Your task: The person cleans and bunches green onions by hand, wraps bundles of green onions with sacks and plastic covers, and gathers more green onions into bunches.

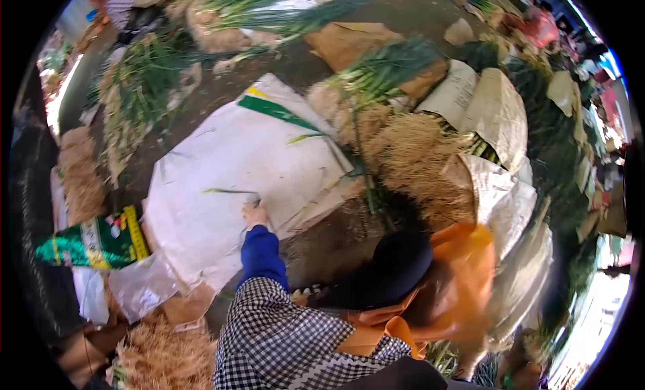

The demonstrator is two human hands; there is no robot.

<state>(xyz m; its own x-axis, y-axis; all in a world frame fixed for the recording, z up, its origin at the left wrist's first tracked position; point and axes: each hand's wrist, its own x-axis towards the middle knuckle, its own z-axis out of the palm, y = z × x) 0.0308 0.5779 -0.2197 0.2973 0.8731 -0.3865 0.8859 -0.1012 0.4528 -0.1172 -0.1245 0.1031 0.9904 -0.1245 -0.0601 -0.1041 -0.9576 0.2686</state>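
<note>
My left hand (255,215), at the end of a blue cuff (262,255) and a black-and-white checked sleeve, reaches down to a large white sack (201,161) spread flat on the ground. Its fingers look drawn together at the surface; what they hold, if anything, is too small to make out. A thin green onion leaf (225,190) lies just beyond the fingertips. Another yellow-green leaf (304,138) rests near the sack's green stripe (279,113). My right hand cannot be seen. Orange cloth or plastic (463,276), blurred, lies at the right beside a dark-clothed knee (403,255).
Green onion bundles with pale roots (410,155) are stacked at the right, partly wrapped in sacks (497,114). More green onions (148,74) lie at the upper left. A green printed bag (91,242) and clear plastic (141,286) are at the left, roots (168,353) below.
</note>
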